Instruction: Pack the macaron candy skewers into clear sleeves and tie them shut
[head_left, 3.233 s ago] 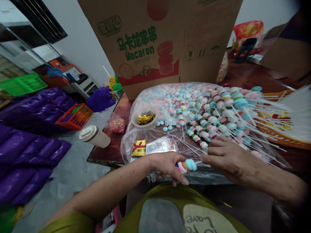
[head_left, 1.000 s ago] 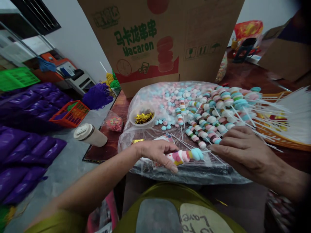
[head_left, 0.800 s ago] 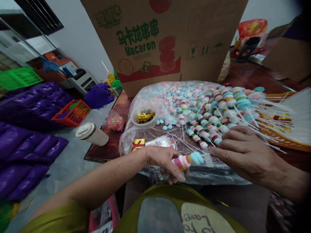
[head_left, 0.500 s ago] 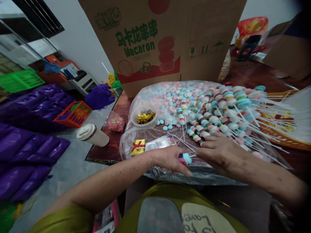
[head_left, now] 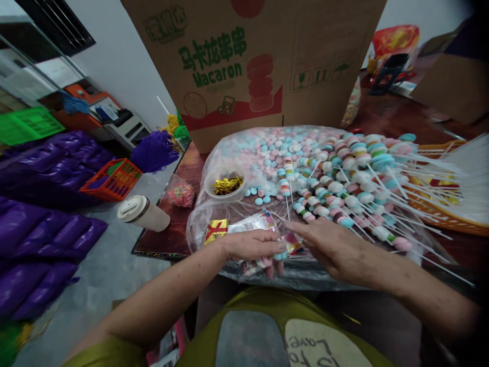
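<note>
One wrapped candy stick (head_left: 281,255) is clamped in my left hand (head_left: 257,245), lower centre of the frame; my right hand (head_left: 328,248) is at its right, whether gripping I cannot tell. Beyond, skewers (head_left: 332,196) lie heaped right of centre, before a carton (head_left: 237,76) at top centre.

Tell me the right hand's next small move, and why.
Probably pinch the end of the shiny, multicoloured plastic wrapper with the bare right hand: that end shows between the hands, close to the right one, while the bare left hand holds the pastel, round candy pieces.
</note>
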A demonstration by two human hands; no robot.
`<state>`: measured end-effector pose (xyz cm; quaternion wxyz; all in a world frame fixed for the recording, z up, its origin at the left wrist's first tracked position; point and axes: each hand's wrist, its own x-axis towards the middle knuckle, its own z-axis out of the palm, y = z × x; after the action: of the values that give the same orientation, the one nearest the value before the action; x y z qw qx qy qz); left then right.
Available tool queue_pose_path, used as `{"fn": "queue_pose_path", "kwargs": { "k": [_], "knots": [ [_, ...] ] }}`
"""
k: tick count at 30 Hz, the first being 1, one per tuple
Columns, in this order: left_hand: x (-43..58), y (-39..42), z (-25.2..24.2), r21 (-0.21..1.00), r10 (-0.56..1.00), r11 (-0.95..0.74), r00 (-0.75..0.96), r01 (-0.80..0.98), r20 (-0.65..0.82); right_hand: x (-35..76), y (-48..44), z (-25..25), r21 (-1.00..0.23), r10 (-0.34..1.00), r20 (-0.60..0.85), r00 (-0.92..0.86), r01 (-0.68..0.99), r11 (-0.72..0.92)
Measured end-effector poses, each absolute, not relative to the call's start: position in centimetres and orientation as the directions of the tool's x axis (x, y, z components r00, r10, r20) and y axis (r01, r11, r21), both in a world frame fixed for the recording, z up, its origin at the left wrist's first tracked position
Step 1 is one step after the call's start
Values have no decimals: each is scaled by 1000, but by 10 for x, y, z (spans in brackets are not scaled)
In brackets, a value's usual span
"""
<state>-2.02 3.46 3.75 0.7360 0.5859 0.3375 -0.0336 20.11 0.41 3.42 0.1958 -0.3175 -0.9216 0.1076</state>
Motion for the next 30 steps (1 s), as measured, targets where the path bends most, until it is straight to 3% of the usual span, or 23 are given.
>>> {"fn": "queue_pose_path", "kwargs": {
  "k": [2, 4, 6, 9, 11, 14, 17, 20, 23, 27, 30],
  "knots": [
    [-15, 23, 29, 826, 465, 334, 683, 453, -563, 186, 7, 31, -303, 611, 245, -753, 539, 786],
    [-8, 12, 18, 832, 625, 333, 556, 444, -547, 174, 13, 23, -361, 615, 239, -752, 519, 775],
    [-5, 5, 10, 862, 764, 327, 428, 387, -482, 171, 21, 14, -511, 676, 292, -677, 486, 709],
    [-8, 2, 7, 906, 865, 321, 303, 275, -399, 170, 28, 2, -780, 874, 330, -357, 418, 465],
    [-14, 2, 8, 934, 910, 244, 271, 261, -313, 164, 25, -4, -901, 947, 207, -244, 331, 282],
    [-23, 2, 6, 944, 955, 49, 263, 326, -141, 140, 10, -10, -984, 929, -38, -369, 174, 29],
    [-33, -2, 1, 954, 945, 112, 267, 278, -189, 118, -4, -10, -991, 923, -137, -361, 37, -132],
    [-44, -5, 0, 953, 858, 184, 435, 239, -274, 110, -8, -8, -989, 937, -144, -319, 8, -149],
    [-51, -6, 8, 920, 788, 33, 556, 392, -265, 109, -7, -6, -987, 917, -122, -379, 147, -71],
    [-54, -3, 22, 836, 804, -182, 568, 518, -178, 101, -5, 0, -876, 923, 96, -372, 408, 256],
    [-57, 1, 26, 822, 792, -220, 589, 525, -163, 94, 0, 4, -899, 929, 69, -363, 380, 216]
  ]
}}
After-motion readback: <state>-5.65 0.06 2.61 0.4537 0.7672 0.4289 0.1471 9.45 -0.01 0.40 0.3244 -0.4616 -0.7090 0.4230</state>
